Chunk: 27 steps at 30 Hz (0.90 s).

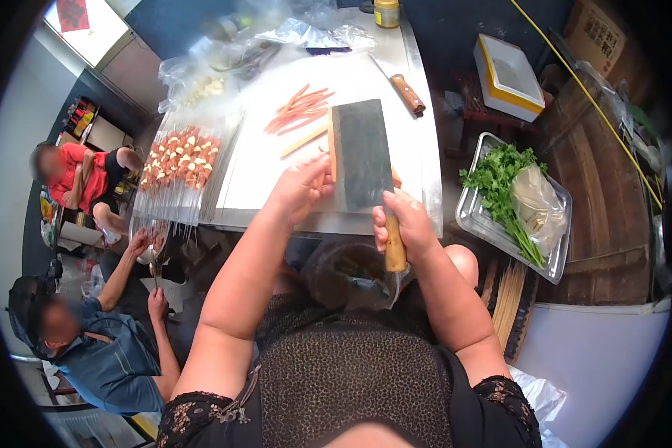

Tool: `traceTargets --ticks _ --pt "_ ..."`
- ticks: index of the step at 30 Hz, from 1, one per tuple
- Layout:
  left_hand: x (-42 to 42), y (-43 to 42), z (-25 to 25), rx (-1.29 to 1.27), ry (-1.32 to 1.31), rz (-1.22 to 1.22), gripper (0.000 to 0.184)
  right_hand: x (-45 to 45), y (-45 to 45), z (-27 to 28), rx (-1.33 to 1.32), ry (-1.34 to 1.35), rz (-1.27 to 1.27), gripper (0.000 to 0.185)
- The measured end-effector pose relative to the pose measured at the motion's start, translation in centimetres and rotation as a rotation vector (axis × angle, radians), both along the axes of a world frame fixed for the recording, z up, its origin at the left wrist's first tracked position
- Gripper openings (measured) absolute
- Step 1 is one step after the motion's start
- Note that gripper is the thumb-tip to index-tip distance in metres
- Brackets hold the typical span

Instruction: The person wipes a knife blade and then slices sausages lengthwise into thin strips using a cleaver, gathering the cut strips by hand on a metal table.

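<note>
My right hand (pixel 407 224) is wrapped round the wooden handle of a cleaver (pixel 362 153), whose broad dark blade is raised over the white cutting board (pixel 254 175). Along the blade's left edge shows a tan-orange strip (pixel 332 145), mostly hidden behind the steel. The curled fingers of my left hand (pixel 304 187) close on that strip. A pale, longer strip (pixel 304 144) lies on the board just beyond my left hand. Farther off is a loose pile of thin pinkish strips (pixel 302 107).
A knife (pixel 405 93) lies at the board's right. Many skewers of meat (pixel 179 160) fill the left side. A metal tray (pixel 467 216) holds green herbs (pixel 504 175) and a bag. At left, a person (pixel 108 347) handles skewers; another (pixel 82 175) sits behind.
</note>
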<state>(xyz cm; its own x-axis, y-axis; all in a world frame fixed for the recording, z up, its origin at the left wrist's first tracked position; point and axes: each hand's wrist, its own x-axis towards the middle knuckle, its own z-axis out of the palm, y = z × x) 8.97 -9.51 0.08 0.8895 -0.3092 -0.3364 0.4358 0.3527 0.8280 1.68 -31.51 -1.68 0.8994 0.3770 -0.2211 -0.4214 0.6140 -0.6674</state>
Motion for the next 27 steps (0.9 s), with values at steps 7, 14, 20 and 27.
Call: traceTargets --ticks 7,14,20,27 --pt "-0.1 0.0 -0.8 0.292 -0.067 0.109 0.046 -0.1 0.5 -0.1 -0.120 -0.045 -0.007 0.024" --pt "8.3 2.5 4.5 0.479 -0.364 -0.027 0.036 -0.1 -0.6 -0.1 -0.146 -0.085 -0.174 0.021" --pt "15.0 5.2 7.2 0.905 -0.585 -0.184 0.045 0.2 -1.4 -0.2 -0.092 -0.049 -0.233 0.022" --pt "12.4 4.9 1.2 1.437 -0.864 -0.106 0.026 0.4 -1.4 -0.1 -0.111 -0.048 -0.179 0.023"
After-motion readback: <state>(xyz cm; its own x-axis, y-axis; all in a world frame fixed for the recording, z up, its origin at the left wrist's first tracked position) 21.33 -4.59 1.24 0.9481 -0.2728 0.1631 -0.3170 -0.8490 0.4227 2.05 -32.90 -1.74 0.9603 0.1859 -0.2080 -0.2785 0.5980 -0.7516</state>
